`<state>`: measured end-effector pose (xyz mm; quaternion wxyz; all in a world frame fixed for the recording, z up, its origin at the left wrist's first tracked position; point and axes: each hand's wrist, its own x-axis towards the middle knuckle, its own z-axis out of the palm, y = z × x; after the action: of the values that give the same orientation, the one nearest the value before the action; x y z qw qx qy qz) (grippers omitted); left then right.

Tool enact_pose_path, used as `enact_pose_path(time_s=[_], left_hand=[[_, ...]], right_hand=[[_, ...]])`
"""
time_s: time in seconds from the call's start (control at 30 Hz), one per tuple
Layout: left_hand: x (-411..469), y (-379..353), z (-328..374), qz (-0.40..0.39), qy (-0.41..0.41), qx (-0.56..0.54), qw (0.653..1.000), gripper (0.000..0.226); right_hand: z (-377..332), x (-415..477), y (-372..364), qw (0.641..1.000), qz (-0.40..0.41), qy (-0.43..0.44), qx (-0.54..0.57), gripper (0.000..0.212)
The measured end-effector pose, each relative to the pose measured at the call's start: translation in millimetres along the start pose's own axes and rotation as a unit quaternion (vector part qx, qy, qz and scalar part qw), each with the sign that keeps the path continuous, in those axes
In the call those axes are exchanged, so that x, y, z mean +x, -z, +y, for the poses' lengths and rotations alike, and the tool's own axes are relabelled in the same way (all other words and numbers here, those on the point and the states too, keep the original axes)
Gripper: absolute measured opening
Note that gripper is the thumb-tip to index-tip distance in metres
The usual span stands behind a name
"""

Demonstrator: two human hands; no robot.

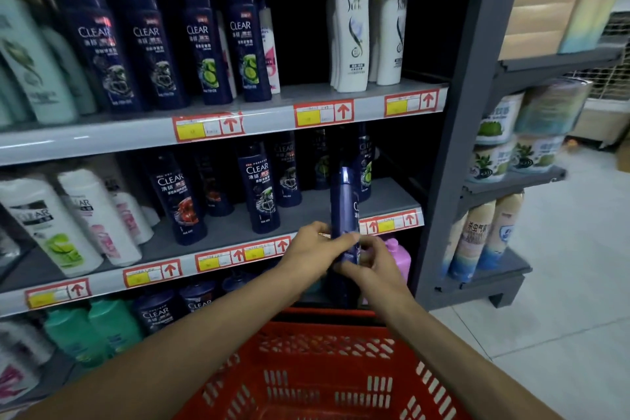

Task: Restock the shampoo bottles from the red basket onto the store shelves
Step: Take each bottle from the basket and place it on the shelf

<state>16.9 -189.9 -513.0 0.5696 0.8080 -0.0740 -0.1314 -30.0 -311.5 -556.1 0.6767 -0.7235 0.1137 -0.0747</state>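
I hold a dark blue shampoo bottle (pixel 345 208) upright in front of the middle shelf (pixel 218 232), just left of its open right end. My left hand (pixel 315 251) wraps the bottle's lower part from the left. My right hand (pixel 370 261) pinches its base from the right. The red basket (pixel 324 372) sits below my forearms; what lies inside it is not visible. Several dark blue Clear bottles (pixel 258 187) stand on the middle shelf behind the held bottle.
The top shelf (pixel 238 102) carries dark blue, pale green and white bottles (pixel 351 31). The bottom shelf holds teal, blue and pink bottles (pixel 397 256). A grey upright post (pixel 456 133) bounds the bay at right, with another rack of cans beyond it and tiled floor.
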Motion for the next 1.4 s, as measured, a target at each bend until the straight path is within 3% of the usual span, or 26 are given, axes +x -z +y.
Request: enact_pose_path(time_s=[0.17, 0.3, 0.37, 0.53, 0.6, 0.8, 0.93, 1.07, 1.4], left_hand=[[28, -5, 8, 0.029, -0.004, -0.065, 0.997, 0.039], [51, -1, 22, 0.028, -0.004, -0.098, 0.995, 0.028], [64, 4, 25, 0.026, 0.002, -0.118, 0.993, 0.025], [96, 8, 17, 0.017, 0.006, -0.145, 0.989, 0.022], [106, 5, 14, 0.02, -0.01, -0.161, 0.987, 0.022], [134, 0, 8, 0.083, -0.038, -0.163, 0.982, 0.061], [142, -6, 1, 0.11, -0.11, -0.024, 0.988, 0.043], [157, -9, -19, 0.152, -0.11, 0.069, 0.98, 0.057], [195, -9, -38, 0.171, -0.091, 0.018, 0.981, 0.036]], right_hand=[[-7, 24, -1, 0.989, 0.055, 0.061, -0.121, 0.073], [-18, 47, 1, 0.987, 0.052, 0.089, -0.124, 0.072], [-21, 61, 4, 0.992, 0.027, 0.065, -0.107, 0.066], [-27, 90, 19, 0.997, -0.065, -0.016, -0.028, 0.028], [-23, 101, 21, 0.995, -0.094, -0.022, 0.0, 0.025], [-16, 129, 12, 0.998, -0.036, 0.044, 0.021, 0.041], [-4, 149, -1, 0.993, 0.04, 0.1, -0.045, 0.042], [4, 169, -14, 0.978, 0.105, 0.159, -0.088, 0.04], [17, 208, -37, 0.946, 0.171, 0.21, -0.179, 0.044]])
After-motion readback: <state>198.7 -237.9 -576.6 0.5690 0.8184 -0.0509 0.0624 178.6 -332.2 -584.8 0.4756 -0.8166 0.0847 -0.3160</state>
